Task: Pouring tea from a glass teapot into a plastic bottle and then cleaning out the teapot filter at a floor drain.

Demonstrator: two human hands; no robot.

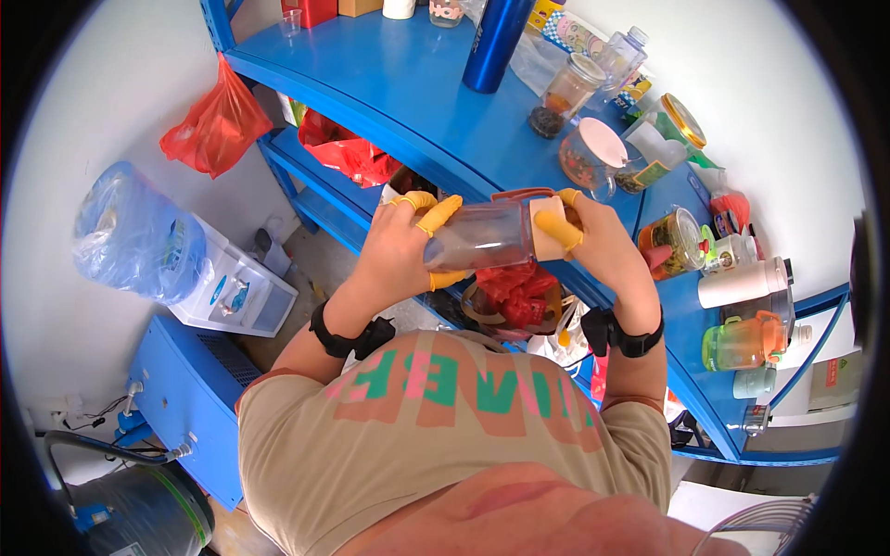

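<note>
A clear water bottle with a beige lid and a brown strap lies sideways in front of my chest, held in both hands. My left hand grips the base end, yellow finger cots on several fingertips. At the other end, my right hand is closed on the beige lid, its fingers also in yellow cots. The lid sits against the bottle; whether it is loose or tight I cannot tell. Both wrists wear black bands. Below the bottle, a red plastic bag shows partly behind it.
A blue shelf curves ahead and to the right, bearing a blue flask, a pink-lidded cup, a gold-lidded jar and several other bottles. On the left stands a water dispenser above a blue cabinet. A red bag hangs from the shelf.
</note>
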